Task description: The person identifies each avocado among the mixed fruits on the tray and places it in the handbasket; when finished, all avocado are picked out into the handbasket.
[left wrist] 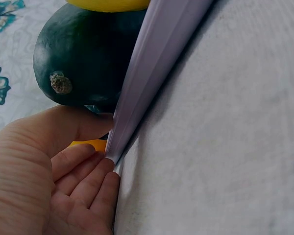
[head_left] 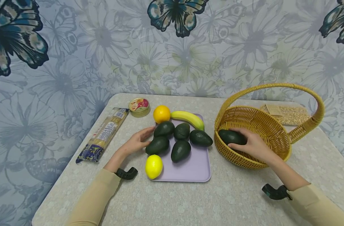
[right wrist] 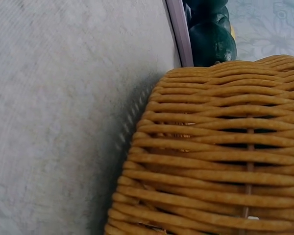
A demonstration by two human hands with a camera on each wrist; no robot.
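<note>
A dark green avocado (head_left: 231,137) is gripped by my right hand (head_left: 254,146) inside the wicker basket (head_left: 242,116), near its left wall. Beside the left edge of the lilac tray (head_left: 186,172), my left hand (head_left: 135,142) has its fingers loosely bent. In the left wrist view, the thumb (left wrist: 83,122) and fingertips reach the tray's rim, close to an avocado (left wrist: 88,54). Several avocados (head_left: 181,151) lie on the tray, with a lemon (head_left: 153,167) at its near left corner. An orange (head_left: 162,114) and a banana (head_left: 189,117) are at its far side. The right wrist view hides the right hand behind the basket's weave.
The basket's tall arched handle (head_left: 276,85) rises over its opening. Behind it lies a flat packet of pale grains (head_left: 296,116). At the table's left are a long clear packet with blue ends (head_left: 105,133) and a round tin (head_left: 139,107). A patterned wall borders the table's back.
</note>
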